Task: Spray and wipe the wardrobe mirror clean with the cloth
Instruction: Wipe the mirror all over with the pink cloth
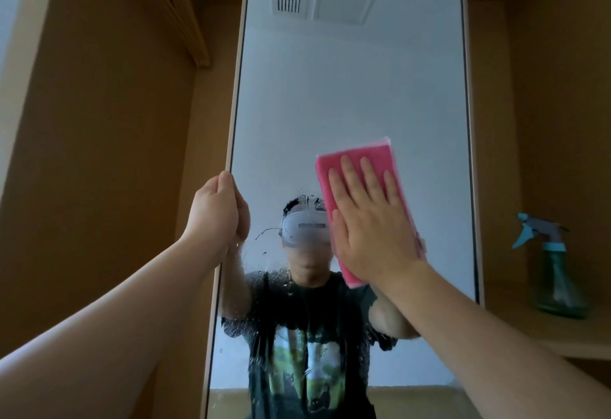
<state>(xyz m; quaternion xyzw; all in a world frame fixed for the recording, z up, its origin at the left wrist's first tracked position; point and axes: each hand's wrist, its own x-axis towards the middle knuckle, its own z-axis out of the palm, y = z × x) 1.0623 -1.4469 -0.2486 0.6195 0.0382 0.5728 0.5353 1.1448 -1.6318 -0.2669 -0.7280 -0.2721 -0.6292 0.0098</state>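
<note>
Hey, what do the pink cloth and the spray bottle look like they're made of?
Pink cloth: soft matte fabric, probably microfibre; layered folded edges show.
Spray bottle: seemingly translucent green plastic body, light passing through, with matte blue and grey plastic trigger.

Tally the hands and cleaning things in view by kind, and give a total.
Hands: 2 (left hand, right hand)
Cloth: 1
Spray bottle: 1
Mirror: 1
Total: 5

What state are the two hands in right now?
Left hand: closed, gripping the mirror by its left edge.
Right hand: open, fingers straight, pressing the pink cloth flat on the mirror.
</note>
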